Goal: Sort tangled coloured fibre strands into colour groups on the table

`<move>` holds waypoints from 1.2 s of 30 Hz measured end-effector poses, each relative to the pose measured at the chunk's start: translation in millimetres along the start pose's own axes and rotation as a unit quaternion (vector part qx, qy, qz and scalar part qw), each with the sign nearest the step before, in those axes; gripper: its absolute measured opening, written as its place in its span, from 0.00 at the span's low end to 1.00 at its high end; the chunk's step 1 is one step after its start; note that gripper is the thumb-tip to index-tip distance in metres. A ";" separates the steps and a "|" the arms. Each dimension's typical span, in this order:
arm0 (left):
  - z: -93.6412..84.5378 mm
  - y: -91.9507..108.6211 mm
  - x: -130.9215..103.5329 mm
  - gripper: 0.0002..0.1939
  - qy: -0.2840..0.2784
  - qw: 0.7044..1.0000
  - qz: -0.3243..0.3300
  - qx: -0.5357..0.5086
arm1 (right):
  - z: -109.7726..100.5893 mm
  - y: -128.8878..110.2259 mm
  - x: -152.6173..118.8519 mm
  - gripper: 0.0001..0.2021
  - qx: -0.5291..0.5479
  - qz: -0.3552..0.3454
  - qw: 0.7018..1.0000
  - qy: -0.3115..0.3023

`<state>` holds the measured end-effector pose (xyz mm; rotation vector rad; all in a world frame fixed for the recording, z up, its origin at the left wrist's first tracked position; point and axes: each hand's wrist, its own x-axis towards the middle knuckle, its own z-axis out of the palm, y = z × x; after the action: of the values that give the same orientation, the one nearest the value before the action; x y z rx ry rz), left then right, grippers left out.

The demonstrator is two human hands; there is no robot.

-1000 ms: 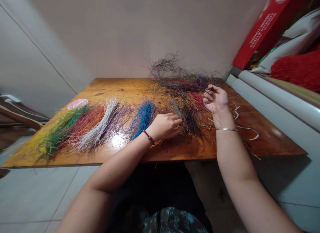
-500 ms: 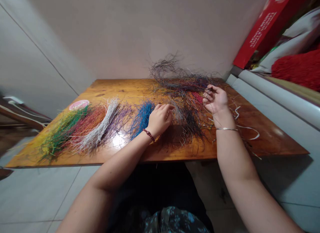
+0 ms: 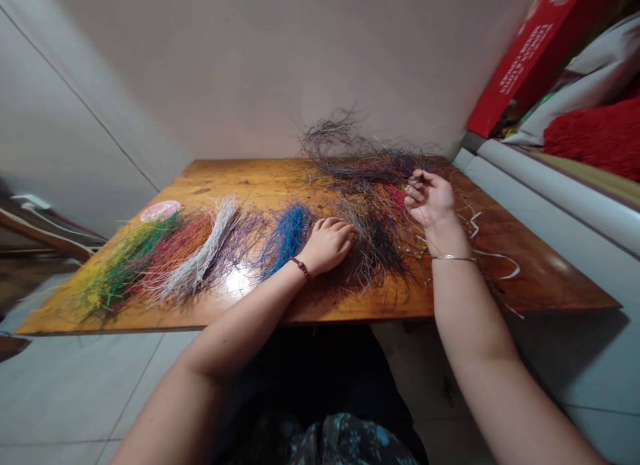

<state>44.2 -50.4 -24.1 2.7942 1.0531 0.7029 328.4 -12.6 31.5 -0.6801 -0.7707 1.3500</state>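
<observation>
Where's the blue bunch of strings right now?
In the head view, the blue bunch lies left of centre on the table, between the purple strands and the left hand.

The left hand (image 3: 329, 246) is hiding whatever is lying beneath its palm; at two o'clock, the red congee carton (image 3: 523, 65) is running past the top edge.

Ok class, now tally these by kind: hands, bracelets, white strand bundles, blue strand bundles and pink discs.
Hands: 2 (left hand, right hand)
Bracelets: 2 (beaded bracelet, metal bracelet)
White bundle: 1
Blue bundle: 1
Pink disc: 1
Total: 7
</observation>
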 end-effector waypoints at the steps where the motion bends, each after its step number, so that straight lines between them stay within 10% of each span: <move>1: 0.4 -0.1 -0.1 0.18 -0.004 1.000 0.000 0.000 | 0.1 0.3 -0.3 0.07 0.006 -0.001 1.000 -0.003; 24: 2.8 0.0 1.6 0.20 -0.047 0.997 -0.024 -0.053 | 1.6 -0.3 -1.7 0.03 0.023 0.011 1.000 0.002; 36: -6.0 -4.3 6.1 0.15 0.114 0.981 -0.045 -0.153 | 1.5 -0.5 -1.4 0.03 0.004 0.010 1.000 0.007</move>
<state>42.9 -43.7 -17.3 2.4336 0.9975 1.0909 327.4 -14.1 32.7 -0.6915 -0.7485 1.3638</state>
